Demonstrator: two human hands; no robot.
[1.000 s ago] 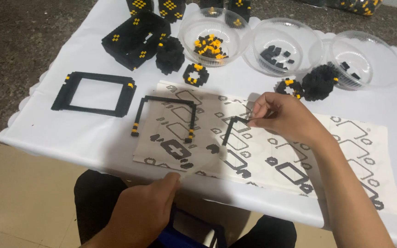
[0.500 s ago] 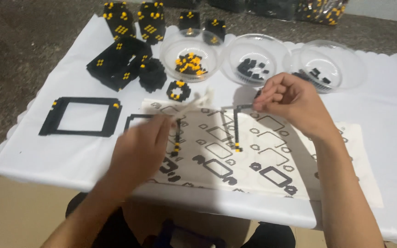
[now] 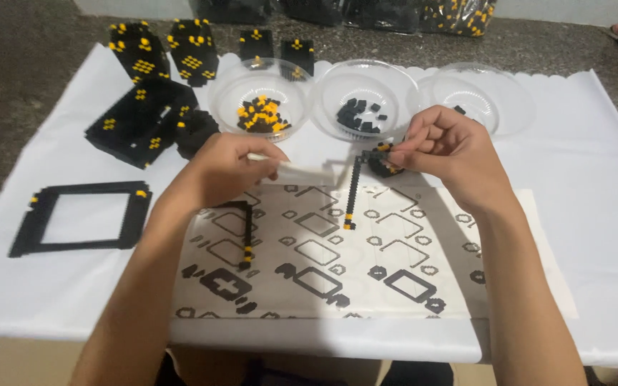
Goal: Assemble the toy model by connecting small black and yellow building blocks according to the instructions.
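Three bowls [image 3: 366,100] behind instruction sheet [image 3: 366,279]

A white cloth [image 3: 595,214] covers the table, and on it lies a white instruction sheet [image 3: 366,250] printed with black outline shapes. At 12 o'clock, three clear bowls hold bricks: yellow-and-black [image 3: 260,114], black [image 3: 361,118], nearly bare [image 3: 481,96]. At 9 o'clock lies a black frame [image 3: 80,218] with yellow corner studs; the held strip [image 3: 352,193] is black, tipped yellow.

Three clear bowls [image 3: 370,93], one square frame [image 3: 80,218].
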